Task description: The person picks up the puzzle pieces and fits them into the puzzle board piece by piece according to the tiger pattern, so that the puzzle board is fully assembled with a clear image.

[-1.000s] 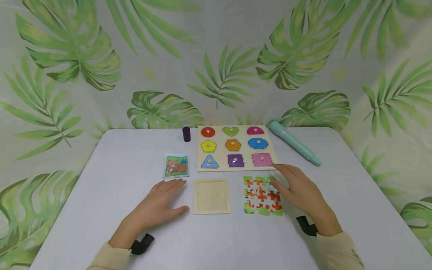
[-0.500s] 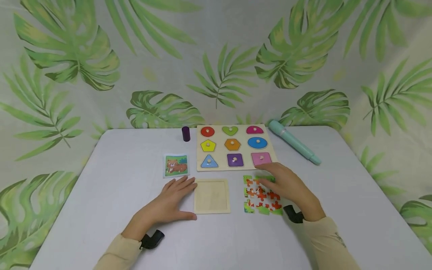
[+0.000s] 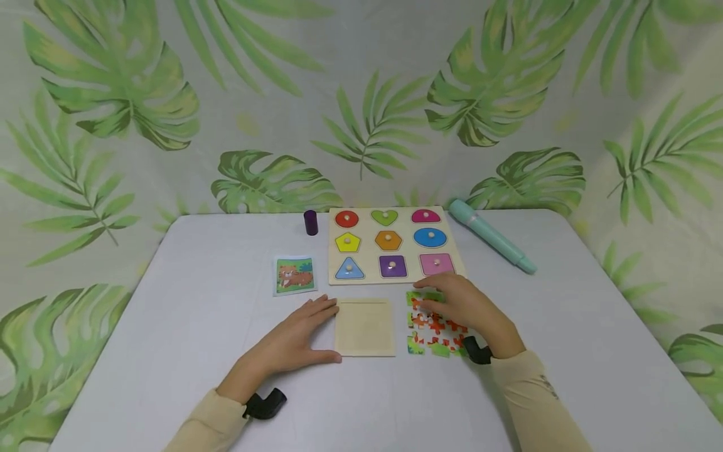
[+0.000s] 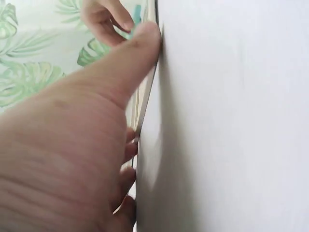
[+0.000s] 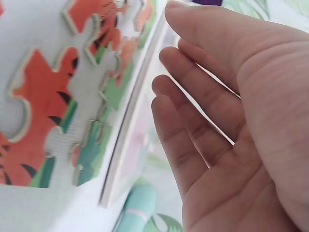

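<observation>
Left hand [image 3: 290, 339]: spread wide, fingertips and thumb at the left corners of the square, pale wooden tray [image 3: 364, 328]. Right hand [image 3: 465, 306]: relaxed, fingers apart, over the flat orange-and-green jigsaw pieces [image 3: 436, 325], right of the tray.

Head view faces forward, down — wrist views close, right sharing its puzzle pieces [image 3: 436, 325].

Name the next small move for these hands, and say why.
Probably lower the right hand and pinch one of the puzzle pieces: it hovers over some of them holding nothing, while the left hand touches the left edge of the wooden frame, in which no piece lies.
</observation>
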`<state>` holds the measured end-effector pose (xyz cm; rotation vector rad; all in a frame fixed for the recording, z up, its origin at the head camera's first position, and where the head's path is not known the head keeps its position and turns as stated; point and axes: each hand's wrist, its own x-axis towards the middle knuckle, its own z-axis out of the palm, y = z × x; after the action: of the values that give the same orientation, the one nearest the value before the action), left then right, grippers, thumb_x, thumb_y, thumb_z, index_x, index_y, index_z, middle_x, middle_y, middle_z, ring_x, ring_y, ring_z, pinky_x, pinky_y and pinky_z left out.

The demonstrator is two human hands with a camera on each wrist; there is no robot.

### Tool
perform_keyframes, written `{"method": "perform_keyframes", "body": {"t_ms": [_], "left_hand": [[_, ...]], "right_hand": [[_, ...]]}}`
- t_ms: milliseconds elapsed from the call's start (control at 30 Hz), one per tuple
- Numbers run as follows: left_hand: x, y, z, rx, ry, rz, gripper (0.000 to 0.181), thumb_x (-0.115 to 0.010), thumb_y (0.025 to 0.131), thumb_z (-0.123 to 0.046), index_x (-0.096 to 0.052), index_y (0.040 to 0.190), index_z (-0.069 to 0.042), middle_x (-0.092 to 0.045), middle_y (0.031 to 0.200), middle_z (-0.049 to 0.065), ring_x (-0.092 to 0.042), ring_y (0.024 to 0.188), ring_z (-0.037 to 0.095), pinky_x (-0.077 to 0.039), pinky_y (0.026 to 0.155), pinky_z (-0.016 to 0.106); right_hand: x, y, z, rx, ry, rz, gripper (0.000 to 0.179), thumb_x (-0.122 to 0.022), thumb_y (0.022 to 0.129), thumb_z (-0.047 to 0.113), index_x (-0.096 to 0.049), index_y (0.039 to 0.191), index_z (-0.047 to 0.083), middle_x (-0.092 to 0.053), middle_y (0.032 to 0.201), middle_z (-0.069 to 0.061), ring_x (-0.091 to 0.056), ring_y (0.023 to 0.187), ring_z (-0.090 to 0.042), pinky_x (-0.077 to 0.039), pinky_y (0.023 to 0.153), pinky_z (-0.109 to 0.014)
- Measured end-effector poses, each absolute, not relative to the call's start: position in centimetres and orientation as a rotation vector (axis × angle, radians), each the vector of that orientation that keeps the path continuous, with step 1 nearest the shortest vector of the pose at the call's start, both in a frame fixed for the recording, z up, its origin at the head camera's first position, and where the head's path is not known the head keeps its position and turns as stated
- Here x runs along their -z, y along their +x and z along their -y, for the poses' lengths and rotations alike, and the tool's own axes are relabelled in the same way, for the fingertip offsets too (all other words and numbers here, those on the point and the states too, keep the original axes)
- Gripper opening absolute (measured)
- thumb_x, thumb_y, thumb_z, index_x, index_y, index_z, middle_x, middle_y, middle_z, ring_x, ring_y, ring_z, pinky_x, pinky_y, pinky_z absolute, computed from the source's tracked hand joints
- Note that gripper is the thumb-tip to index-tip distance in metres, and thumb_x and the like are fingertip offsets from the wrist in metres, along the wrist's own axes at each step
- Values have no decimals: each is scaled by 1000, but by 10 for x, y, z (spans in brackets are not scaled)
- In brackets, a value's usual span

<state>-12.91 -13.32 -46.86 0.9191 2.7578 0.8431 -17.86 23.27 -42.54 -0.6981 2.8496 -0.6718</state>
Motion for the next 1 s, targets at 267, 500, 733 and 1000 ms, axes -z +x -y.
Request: {"method": "perform_keyframes", "body": {"t_ms": [267,500,733,1000], "left_hand": [[479,-129,123,-820,956,-2867,89,-80,82,-61,-53,150,-10,-40,164,5,-32,154,29,-31,124,52],[483,-127,122,-758,906,-2863,95,-75,84,-66,-46,155,-11,-33,168,3,-27,157,26,-26,127,53],[485,-127,121,-729,931,-2876,98,-73,85,-67,-42,158,-8,-33,168,4,-27,157,26,-26,127,52],[484,-129,122,-731,930,-2878,98,-72,85,-66,-42,157,-8,-34,168,4,-28,157,27,-26,126,52]], "right_hand": [[431,-183,-231,672,-745,-2852,37,-77,94,20,-72,128,6,-72,129,-9,-64,122,-31,-52,106,-53],[435,-184,-229,636,-739,-2850,34,-75,95,20,-73,126,8,-72,128,-9,-64,122,-30,-51,107,-53],[437,-182,-229,594,-755,-2860,30,-75,96,21,-75,123,11,-72,126,-7,-62,125,-32,-48,110,-55],[438,-185,-228,549,-872,-2887,25,-77,94,21,-79,117,11,-76,118,-3,-67,116,-28,-53,104,-51]]}}
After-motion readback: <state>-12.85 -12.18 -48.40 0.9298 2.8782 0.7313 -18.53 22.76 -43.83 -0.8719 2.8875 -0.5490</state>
